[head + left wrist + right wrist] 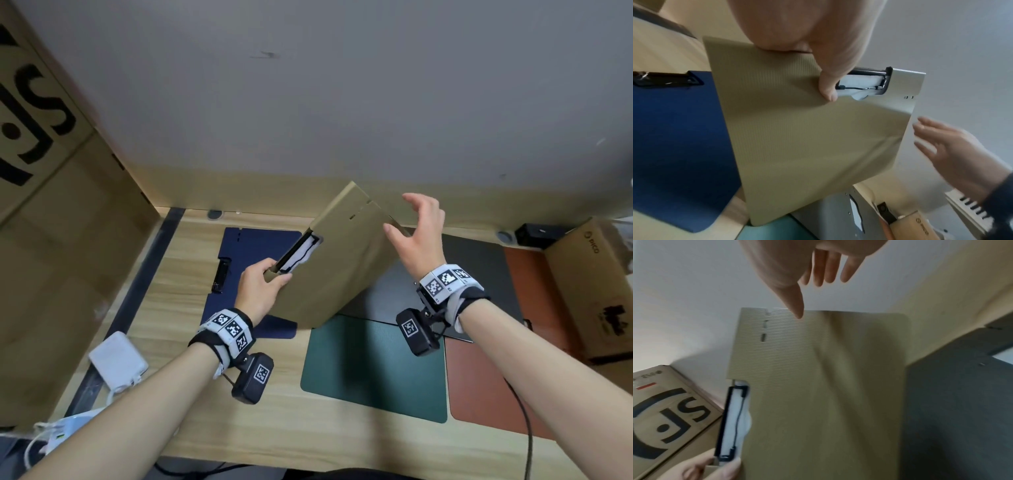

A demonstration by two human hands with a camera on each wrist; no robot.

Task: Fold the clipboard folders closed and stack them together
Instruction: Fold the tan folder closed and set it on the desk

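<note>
At the centre of the head view, the left hand [258,289] pinches the khaki clipboard folder [329,267] by its clip edge, thumb on the cover, holding it tilted above the bench [191,274]. The right hand [416,233] hovers by the folder's upper right edge, its grip spread and loose. The navy clipboard folder [239,253] lies open at left; green [373,370], grey [390,294] and rust-red [479,383] folders lie at lower right.

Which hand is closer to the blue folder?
Left. The left hand grips the tan folder just above the blue folder; the right hand hovers open across the tan folder.
</note>
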